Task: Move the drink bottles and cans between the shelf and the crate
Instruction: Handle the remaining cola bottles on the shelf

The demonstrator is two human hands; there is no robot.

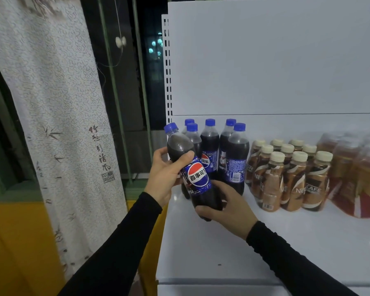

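I am holding one cola bottle (195, 171) in both hands. My left hand (166, 176) is wrapping its upper body, thumb lying across the front just above the label, fingers curled round the back. My right hand (224, 207) is cupping the base, fingers curled under and round it. The bottle is tilting, blue cap leaning up and to the left, its bottom hanging just above the shelf (265, 242) at the left end, not resting on it.

Just behind it, five more cola bottles (222, 152) are standing upright in a tight cluster on the shelf. To their right, a block of brown coffee bottles (286, 174) with cream caps is standing in rows, and beyond those some reddish packs (355, 176) are sitting at the right edge, too blurred for me to name.

I am judging the shelf as partly stocked: the back is filled, and the front half is lying bare. No crate is showing, so I cannot tell which way this bottle is going or how many are left. If it is joining the cluster, it needs righting and setting down in front of the others.
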